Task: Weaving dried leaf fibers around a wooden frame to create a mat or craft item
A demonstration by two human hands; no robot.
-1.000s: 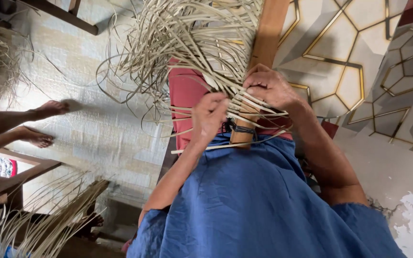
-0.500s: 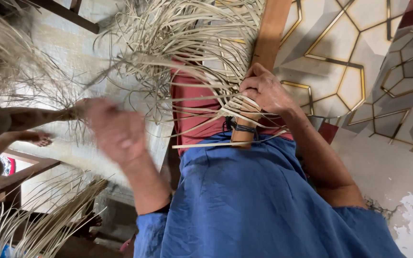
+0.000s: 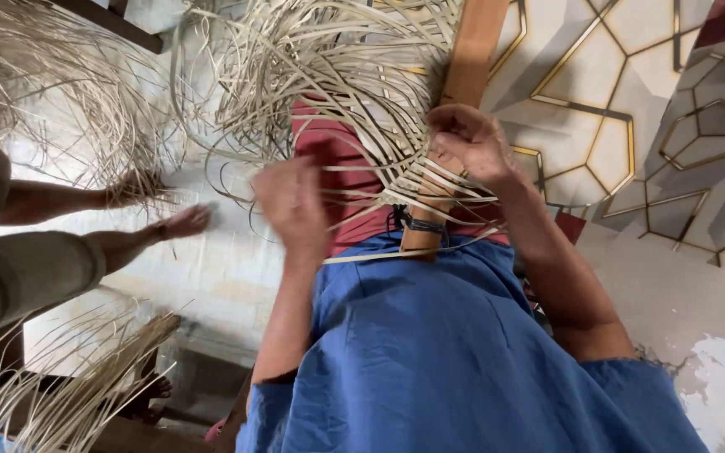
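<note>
Head view, looking down past a blue garment [image 3: 430, 335] onto the lap. Weaving in hand, by the look of it: pale strips [image 3: 362, 75] crossing in flat rows over a wooden plank [image 3: 472, 50], loose ends fanning up and to the left in a tangle. Right hand [image 3: 472, 143] clenched on the woven rows, fingers curled around several strips and pinning them against the plank just above a black band [image 3: 419, 224]. Left hand [image 3: 291, 201] raised, apart from the weave and to its left, blurred by motion; seems loosely curled, but cannot tell whether a strip sits in it. Red cloth [image 3: 329, 151] beneath the strips, between plank and left hand.

Judged as mid-row: crossings near the right hand tight, outer ends free. Calls next for one loose strip picked clear of the tangle and passed over and under, with the pinning grip kept firm so the rows do not slide.

At left, another person's bare feet [image 3: 182, 222] on a pale mat [image 3: 211, 277]; a second bundle of strips [image 3: 86, 369] at lower left; patterned tiles [image 3: 614, 101] at right.
</note>
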